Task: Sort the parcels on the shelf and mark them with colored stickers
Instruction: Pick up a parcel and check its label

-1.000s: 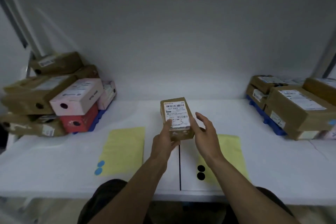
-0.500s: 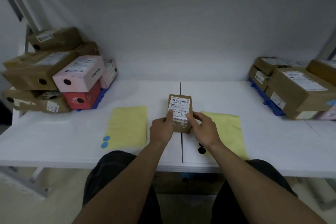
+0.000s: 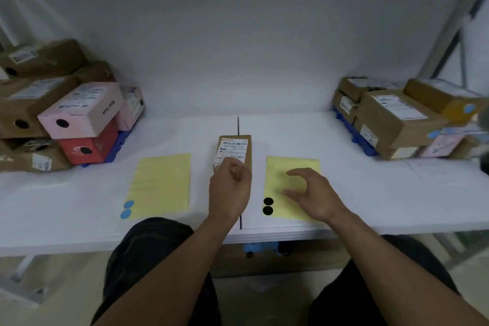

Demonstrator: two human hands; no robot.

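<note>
A small brown parcel (image 3: 239, 147) with a white label lies at the middle of the white shelf (image 3: 370, 193). My left hand (image 3: 229, 190) grips its near end with curled fingers. Off the parcel, my right hand (image 3: 311, 194) hovers with fingers spread above the right yellow sheet (image 3: 291, 167). Two black stickers (image 3: 268, 205) sit at that sheet's near left corner, just left of my right hand. The left yellow sheet (image 3: 162, 185) carries two blue stickers (image 3: 127, 209) at its near left corner.
A pile of brown, pink and red parcels (image 3: 79, 111) marked with black dots fills the left end of the shelf. Brown parcels (image 3: 397, 116) with blue dots are stacked at the right end. A white wall stands behind. My knees are below the shelf's front edge.
The parcel came down from the air onto the shelf. My right hand let go of it and moved right, over the right yellow sheet. My left hand stays on it.
</note>
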